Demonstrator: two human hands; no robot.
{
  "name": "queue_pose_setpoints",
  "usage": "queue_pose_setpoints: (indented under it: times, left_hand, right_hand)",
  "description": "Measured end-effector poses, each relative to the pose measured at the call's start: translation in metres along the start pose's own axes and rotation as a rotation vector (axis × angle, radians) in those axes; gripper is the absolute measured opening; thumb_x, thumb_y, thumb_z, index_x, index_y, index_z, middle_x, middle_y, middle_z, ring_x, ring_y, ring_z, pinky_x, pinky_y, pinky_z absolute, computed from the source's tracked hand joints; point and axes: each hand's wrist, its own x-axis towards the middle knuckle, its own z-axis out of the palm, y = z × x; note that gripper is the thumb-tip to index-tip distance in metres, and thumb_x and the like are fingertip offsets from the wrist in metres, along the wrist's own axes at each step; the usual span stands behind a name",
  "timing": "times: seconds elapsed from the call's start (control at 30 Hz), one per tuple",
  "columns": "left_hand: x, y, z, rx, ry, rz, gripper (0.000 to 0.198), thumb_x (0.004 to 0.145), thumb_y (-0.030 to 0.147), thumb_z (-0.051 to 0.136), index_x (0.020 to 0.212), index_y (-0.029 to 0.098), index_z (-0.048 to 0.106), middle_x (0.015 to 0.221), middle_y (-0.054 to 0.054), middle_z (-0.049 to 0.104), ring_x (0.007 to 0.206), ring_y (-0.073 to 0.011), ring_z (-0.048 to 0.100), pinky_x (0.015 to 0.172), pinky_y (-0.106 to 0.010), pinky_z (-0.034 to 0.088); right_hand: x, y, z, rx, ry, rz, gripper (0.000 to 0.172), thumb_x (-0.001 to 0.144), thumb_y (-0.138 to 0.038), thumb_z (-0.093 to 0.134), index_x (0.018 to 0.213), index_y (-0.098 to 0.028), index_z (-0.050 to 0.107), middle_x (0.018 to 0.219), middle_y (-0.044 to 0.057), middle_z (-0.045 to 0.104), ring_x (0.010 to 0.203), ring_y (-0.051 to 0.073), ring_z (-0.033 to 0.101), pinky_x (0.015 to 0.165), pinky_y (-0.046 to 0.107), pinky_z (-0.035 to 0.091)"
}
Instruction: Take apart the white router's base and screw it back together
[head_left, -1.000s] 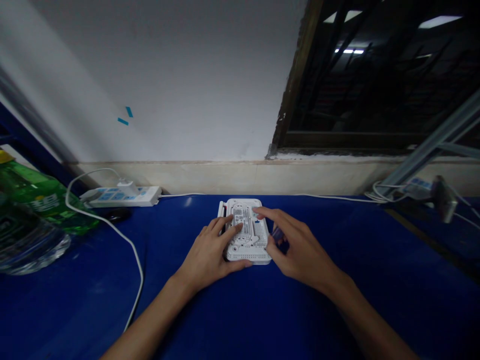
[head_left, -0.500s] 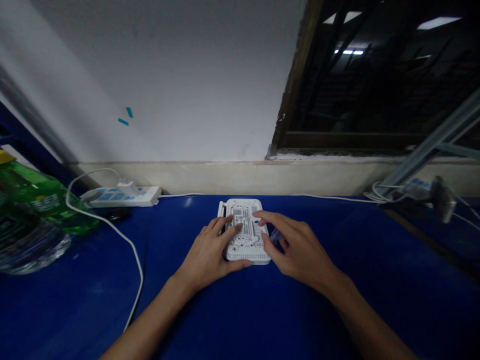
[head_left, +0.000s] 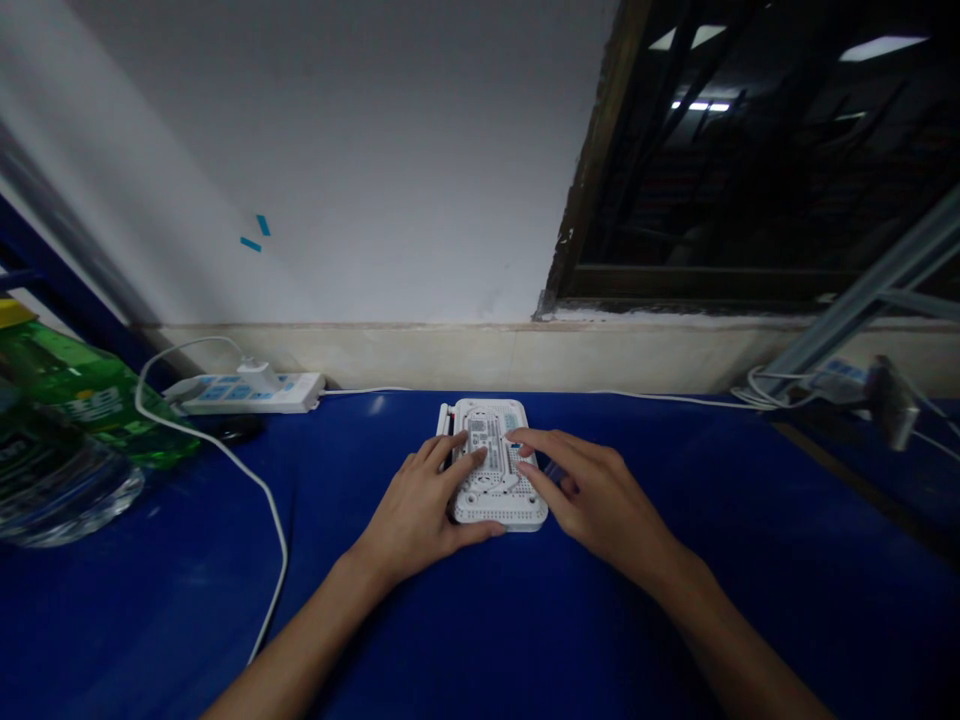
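Note:
A white plastic router lies flat on the blue table with its vented, labelled underside facing up. My left hand rests over its left side, fingers spread across the label and thumb along the near edge. My right hand holds its right side, fingertips on top and thumb at the right edge. A small, dim, translucent bluish item seems tucked under my right palm, too dark to identify. My hands hide much of the router's sides.
A white power strip with a plug and white cable lies to the left, near a green-labelled bottle and a clear bottle. A wall stands behind; metal rails and another power strip are at right.
My right hand has slid down and in, its fingers moving from the router's far right corner toward the middle. The router has turned slightly clockwise.

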Motion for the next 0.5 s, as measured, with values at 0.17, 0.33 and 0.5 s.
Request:
queue_pose_setpoints:
  times: [0.17, 0.33, 0.5]
  left_hand:
    - [-0.0002, 0.0012, -0.0002, -0.006, -0.002, 0.000, 0.082, 0.082, 0.075, 0.066, 0.145, 0.025, 0.050, 0.150, -0.017, 0.047, 0.134, -0.0388, 0.049, 0.102, -0.060, 0.050]
    - [-0.0001, 0.0014, 0.0004, 0.007, -0.008, -0.010, 0.083, 0.082, 0.077, 0.064, 0.146, 0.025, 0.050, 0.151, -0.017, 0.047, 0.134, -0.0391, 0.048, 0.102, -0.060, 0.049]
    - [-0.0003, 0.0019, -0.0007, 0.002, -0.008, -0.017, 0.083, 0.082, 0.075, 0.066, 0.145, 0.024, 0.051, 0.151, -0.017, 0.047, 0.133, -0.0397, 0.049, 0.102, -0.061, 0.049]
  right_hand:
    - [0.0007, -0.0061, -0.0050, 0.048, -0.018, -0.008, 0.067, 0.085, -0.005, 0.054, 0.146, -0.031, 0.046, 0.135, 0.005, 0.065, 0.110, 0.022, 0.068, 0.094, 0.037, 0.056]
    - [0.0012, -0.0032, -0.0034, 0.003, -0.001, 0.005, 0.035, 0.098, -0.023, 0.056, 0.132, -0.028, 0.059, 0.119, 0.004, 0.073, 0.099, 0.022, 0.072, 0.083, 0.036, 0.059]
    - [0.0007, -0.0041, -0.0044, 0.038, 0.000, -0.029, 0.047, 0.094, -0.011, 0.051, 0.137, -0.030, 0.055, 0.122, 0.003, 0.072, 0.091, 0.017, 0.072, 0.083, 0.032, 0.058]
